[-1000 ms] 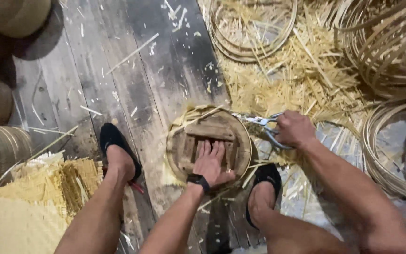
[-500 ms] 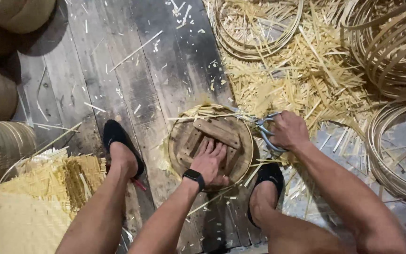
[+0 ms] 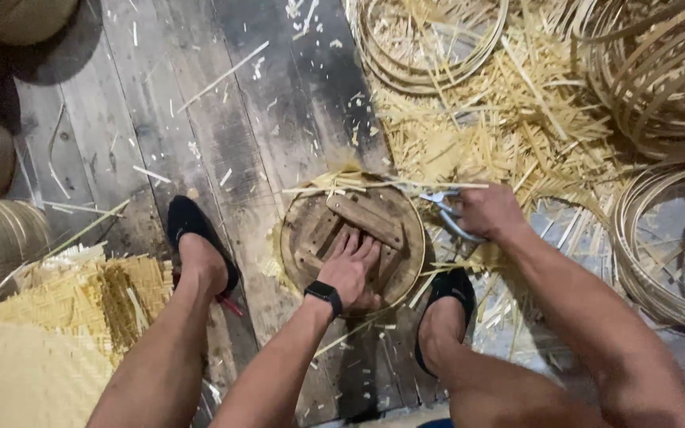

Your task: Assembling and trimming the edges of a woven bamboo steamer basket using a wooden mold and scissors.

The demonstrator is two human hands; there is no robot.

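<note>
Dark plank floor (image 3: pixel 223 143), bamboo offcuts (image 3: pixel 477 127), coiled hoops (image 3: pixel 660 71), woven mats (image 3: pixel 57 333)

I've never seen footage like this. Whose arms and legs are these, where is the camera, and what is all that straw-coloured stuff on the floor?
There is no machine here: a person wears a camera on the head, so you look straight down at their own arms, legs and black shoes. They sit over a dark plank floor. The left hand, with a black wristwatch, presses flat on a round wooden form with slats nailed across it; pale strips stick out around its edge. The right hand grips scissors at the form's upper right rim, among those strips. The pale litter is a heap of cut strips. Coiled hoops of the same material lie at the top and right, and woven mats are stacked at lower left.
</note>
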